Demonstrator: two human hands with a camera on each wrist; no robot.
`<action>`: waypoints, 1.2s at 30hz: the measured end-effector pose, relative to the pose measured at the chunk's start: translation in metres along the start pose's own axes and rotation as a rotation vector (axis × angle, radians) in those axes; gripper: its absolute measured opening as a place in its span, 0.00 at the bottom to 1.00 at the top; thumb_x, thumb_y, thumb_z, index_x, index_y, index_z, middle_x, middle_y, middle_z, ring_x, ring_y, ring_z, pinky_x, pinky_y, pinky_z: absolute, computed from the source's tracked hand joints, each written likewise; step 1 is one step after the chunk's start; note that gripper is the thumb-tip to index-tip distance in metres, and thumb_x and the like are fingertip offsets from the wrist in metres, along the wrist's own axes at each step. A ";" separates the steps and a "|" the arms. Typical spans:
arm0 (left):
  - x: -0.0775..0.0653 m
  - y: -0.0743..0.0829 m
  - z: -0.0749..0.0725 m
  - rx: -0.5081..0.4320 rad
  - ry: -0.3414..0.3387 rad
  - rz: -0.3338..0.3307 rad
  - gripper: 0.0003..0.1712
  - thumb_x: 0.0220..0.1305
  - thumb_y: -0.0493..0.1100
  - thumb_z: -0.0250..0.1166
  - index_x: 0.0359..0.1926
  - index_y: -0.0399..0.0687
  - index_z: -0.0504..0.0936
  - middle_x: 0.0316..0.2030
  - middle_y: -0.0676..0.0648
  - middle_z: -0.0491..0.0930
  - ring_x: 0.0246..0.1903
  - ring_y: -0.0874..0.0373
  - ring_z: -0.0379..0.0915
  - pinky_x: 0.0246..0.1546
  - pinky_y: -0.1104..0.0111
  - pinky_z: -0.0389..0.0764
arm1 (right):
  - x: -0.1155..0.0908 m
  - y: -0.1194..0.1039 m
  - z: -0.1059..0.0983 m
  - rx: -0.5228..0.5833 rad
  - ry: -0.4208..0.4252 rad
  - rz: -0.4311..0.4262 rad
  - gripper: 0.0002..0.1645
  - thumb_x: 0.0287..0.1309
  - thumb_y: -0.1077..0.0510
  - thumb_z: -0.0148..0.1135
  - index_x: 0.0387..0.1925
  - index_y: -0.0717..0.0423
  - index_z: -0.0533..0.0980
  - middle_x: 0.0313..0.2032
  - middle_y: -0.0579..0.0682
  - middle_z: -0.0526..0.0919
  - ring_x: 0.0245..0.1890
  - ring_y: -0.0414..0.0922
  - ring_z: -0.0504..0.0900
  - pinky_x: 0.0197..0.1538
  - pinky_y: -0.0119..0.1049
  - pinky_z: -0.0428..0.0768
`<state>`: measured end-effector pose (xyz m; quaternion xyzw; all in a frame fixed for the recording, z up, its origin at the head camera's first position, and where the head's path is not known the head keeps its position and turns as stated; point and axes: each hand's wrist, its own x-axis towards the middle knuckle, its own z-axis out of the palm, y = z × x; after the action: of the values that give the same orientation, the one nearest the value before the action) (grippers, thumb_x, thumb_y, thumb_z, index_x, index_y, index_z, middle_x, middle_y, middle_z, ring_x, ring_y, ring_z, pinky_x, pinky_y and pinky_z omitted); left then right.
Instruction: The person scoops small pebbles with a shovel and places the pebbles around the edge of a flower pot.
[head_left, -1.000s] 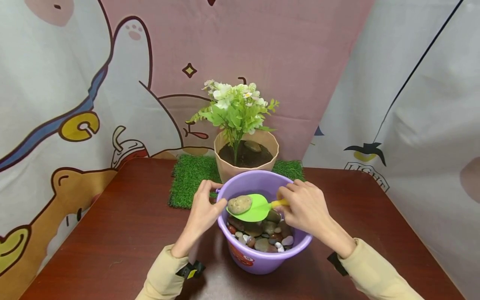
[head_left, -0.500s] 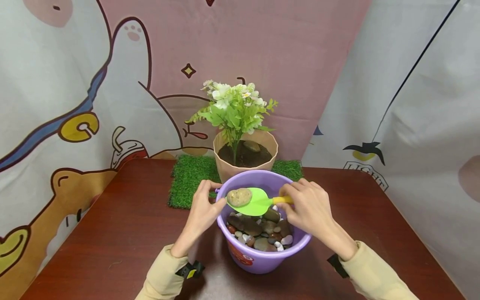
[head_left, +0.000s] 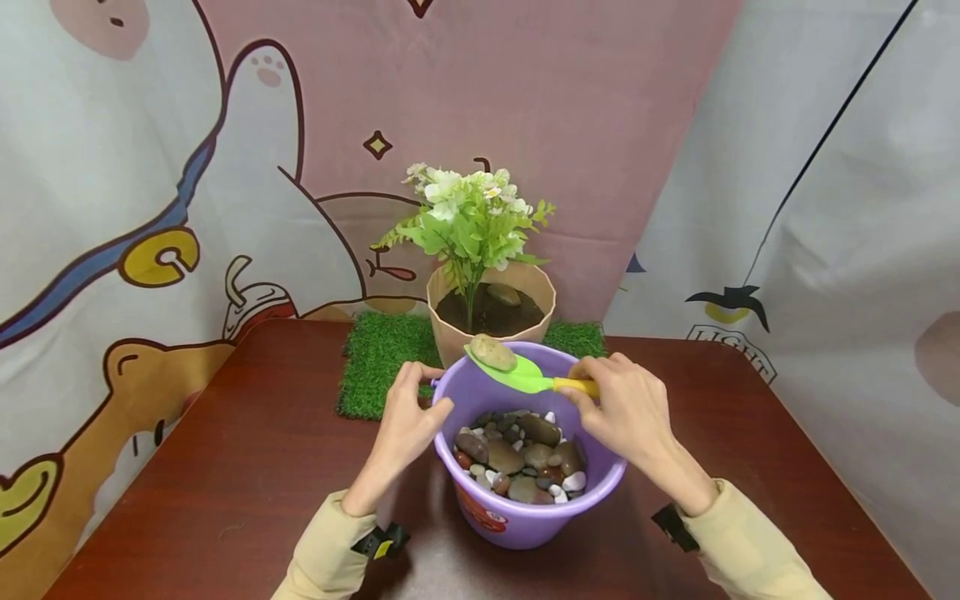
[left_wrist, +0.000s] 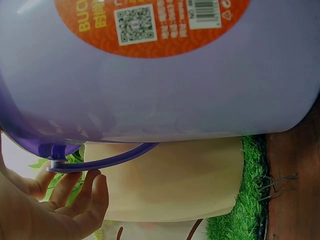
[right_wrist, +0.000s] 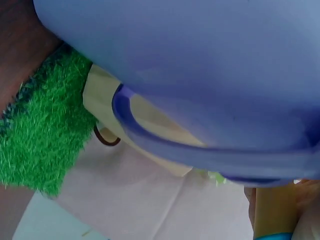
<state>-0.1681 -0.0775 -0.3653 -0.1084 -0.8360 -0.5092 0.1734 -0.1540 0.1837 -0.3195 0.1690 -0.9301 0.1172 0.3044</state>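
Observation:
My right hand (head_left: 626, 408) grips the yellow handle of a toy shovel (head_left: 527, 377) with a green blade. On its blade rests a pale oval stone (head_left: 492, 353), held over the far part of the purple bucket's (head_left: 528, 529) rim. Pebbles and larger stones (head_left: 517, 454) of several colours lie inside the bucket. My left hand (head_left: 405, 421) holds the bucket's left side by the rim; in the left wrist view its fingertips touch the handle (left_wrist: 107, 162) near the hinge. In the right wrist view, the bucket wall hides the blade, and the yellow shovel handle (right_wrist: 275, 212) shows at the lower right.
Just behind the bucket stands a peach flowerpot (head_left: 448, 337) with dark soil, a stone and a white-flowered plant (head_left: 472, 217). It sits on a green grass mat (head_left: 378, 362) on the brown table (head_left: 247, 467). A printed cloth (head_left: 585, 125) hangs behind.
The right hand has lifted the shovel and its stone up and away from me, from inside the bucket's mouth to the far rim. The left hand stays at the bucket's side.

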 end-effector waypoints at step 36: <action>-0.001 0.000 0.002 -0.013 0.010 -0.008 0.17 0.44 0.32 0.60 0.40 0.37 0.78 0.38 0.41 0.74 0.38 0.52 0.72 0.33 0.69 0.79 | 0.101 0.014 0.023 -0.265 -0.025 -0.105 0.12 0.47 0.54 0.64 0.21 0.60 0.75 0.20 0.59 0.80 0.26 0.58 0.75 0.31 0.50 0.72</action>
<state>-0.1675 -0.0763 -0.3666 -0.1036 -0.8323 -0.5158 0.1748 -0.2478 0.1648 -0.2781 0.1774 -0.9309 -0.0248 0.3183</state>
